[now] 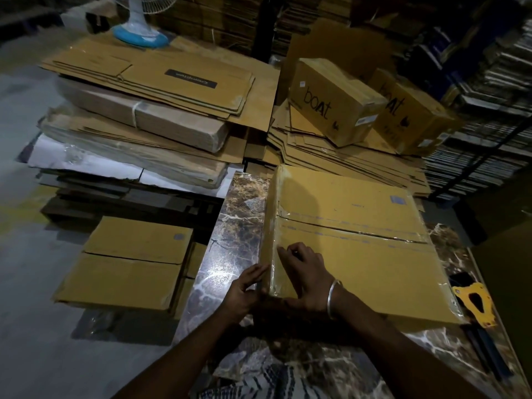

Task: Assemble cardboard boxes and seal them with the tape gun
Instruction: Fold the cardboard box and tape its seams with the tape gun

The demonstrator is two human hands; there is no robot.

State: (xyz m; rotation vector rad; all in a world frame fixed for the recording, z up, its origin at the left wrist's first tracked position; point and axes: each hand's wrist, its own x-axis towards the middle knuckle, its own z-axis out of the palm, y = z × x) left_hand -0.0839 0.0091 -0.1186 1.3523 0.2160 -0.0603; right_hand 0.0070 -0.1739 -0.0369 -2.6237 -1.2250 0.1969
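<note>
Head view: left hand, fingers straight, presses the left side of the taped box; right hand, fingers bent, presses tape on its top near corner, gripping nothing | box lies on marble table; tape gun at its right edge | flat cartons stacked left, bare tabletop nearer.
</note>
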